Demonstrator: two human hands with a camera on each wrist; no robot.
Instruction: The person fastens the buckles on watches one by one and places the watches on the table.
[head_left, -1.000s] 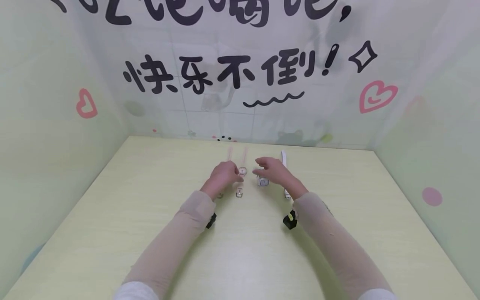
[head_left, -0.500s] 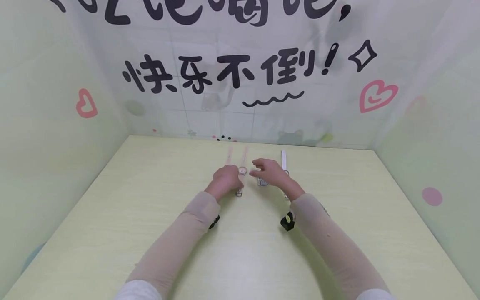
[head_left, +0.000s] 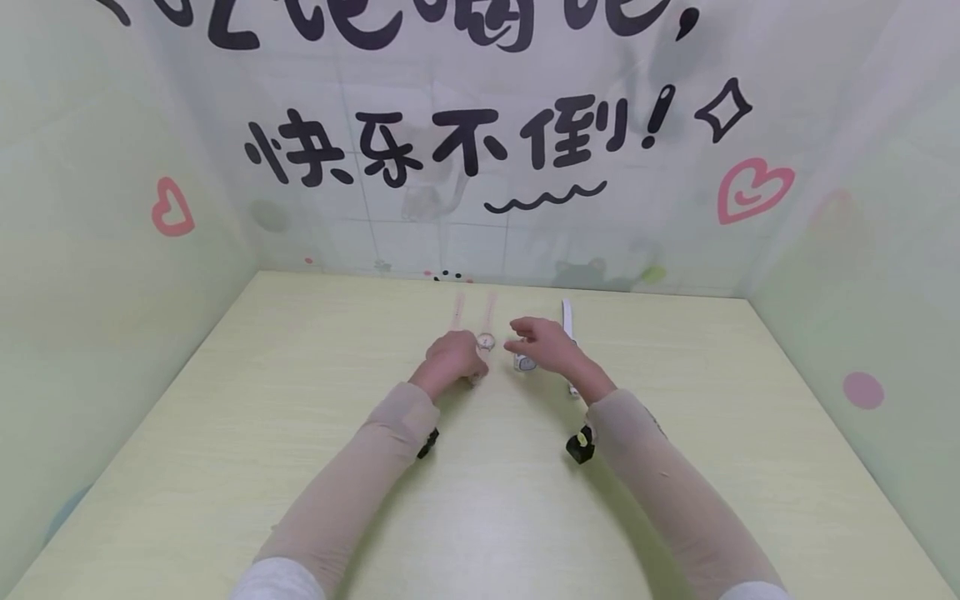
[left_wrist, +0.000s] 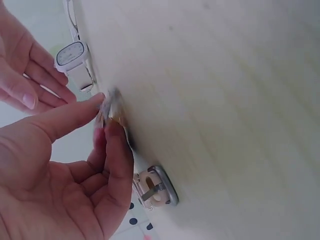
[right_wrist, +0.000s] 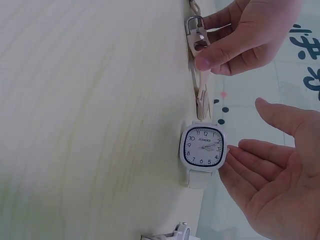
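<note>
Left fingers pinching pink strap, right fingers loose beside square white watch; wrist part-hiding another watch

Pale table, pink-strapped watches, white watches

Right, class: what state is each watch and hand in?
Round watch: unfastened, dial upward.
Square watch: dial showing, fastening unclear.
Leftmost watch: mostly hidden, strap showing.
Rightmost watch: laid out, partly hidden.
Left hand: pinching the round watch's strap.
Right hand: open, beside the square watch.
</note>
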